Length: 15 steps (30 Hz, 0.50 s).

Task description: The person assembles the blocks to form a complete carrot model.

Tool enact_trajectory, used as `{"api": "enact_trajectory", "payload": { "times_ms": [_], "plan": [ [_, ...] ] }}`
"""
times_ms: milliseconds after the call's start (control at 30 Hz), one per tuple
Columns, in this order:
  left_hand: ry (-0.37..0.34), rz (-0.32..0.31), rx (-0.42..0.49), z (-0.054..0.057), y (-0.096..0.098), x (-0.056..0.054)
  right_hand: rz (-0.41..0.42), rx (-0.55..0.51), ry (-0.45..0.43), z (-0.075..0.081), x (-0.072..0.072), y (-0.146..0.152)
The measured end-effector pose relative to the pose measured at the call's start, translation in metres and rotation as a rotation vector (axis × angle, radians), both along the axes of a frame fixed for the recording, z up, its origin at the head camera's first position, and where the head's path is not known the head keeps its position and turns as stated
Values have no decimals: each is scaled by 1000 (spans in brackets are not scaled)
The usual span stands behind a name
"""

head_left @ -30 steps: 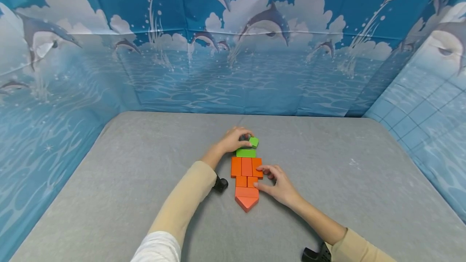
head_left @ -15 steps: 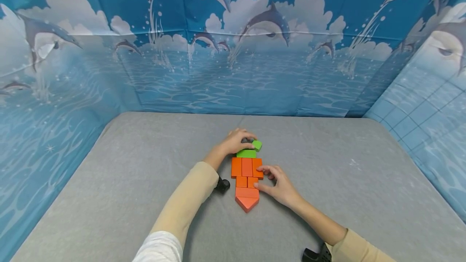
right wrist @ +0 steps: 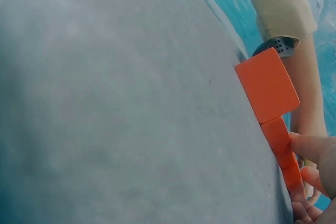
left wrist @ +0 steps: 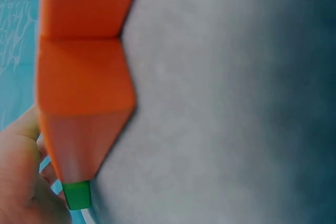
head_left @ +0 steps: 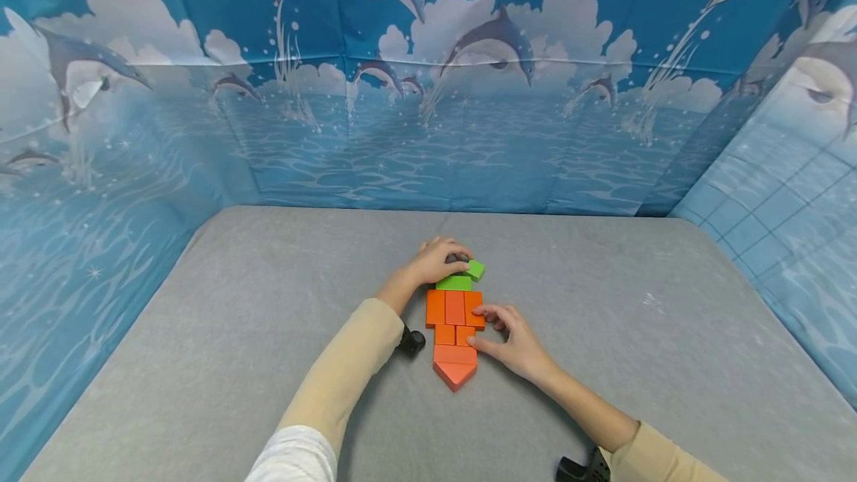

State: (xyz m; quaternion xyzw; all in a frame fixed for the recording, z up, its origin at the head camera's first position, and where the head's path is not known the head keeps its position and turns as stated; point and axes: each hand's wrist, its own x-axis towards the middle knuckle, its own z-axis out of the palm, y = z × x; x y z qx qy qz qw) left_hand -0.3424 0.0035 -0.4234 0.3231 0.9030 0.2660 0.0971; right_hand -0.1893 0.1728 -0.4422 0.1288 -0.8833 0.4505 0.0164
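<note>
Near the far end of a row of flat-laid blocks, my left hand [head_left: 442,260] pinches a small green block [head_left: 475,269] between thumb and fingers. Just below it lies a long green block [head_left: 454,283], its end face showing in the left wrist view. Several tall orange blocks [head_left: 454,308] stand side by side after that, then smaller orange blocks [head_left: 445,335]. A pointed orange-red block [head_left: 454,376] ends the row nearest me. My right hand [head_left: 512,341] rests along the row's right side, fingers loosely bent, index fingertip at a tall orange block and thumb at a small one.
A grey cloth surface [head_left: 268,363] spreads under the blocks. Blue dolphin-printed curtains [head_left: 469,147] rise along its back and sides. Black wrist cameras, the left one [head_left: 411,342] and the right one [head_left: 581,468], sit at the sleeve ends.
My left hand has shifted slightly right and toward me with the small green block, which has turned a little. My right hand stays where it was.
</note>
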Motion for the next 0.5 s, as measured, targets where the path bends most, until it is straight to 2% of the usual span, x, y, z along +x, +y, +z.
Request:
{"api": "enact_trajectory", "payload": {
  "times_ms": [333,500],
  "plan": [
    [1,-14,8,-1,-1,0,-3,13,-2,1,0,0],
    [-25,-15,16,0,-1,0,-9,9,-5,1,0,0]
  ]
}}
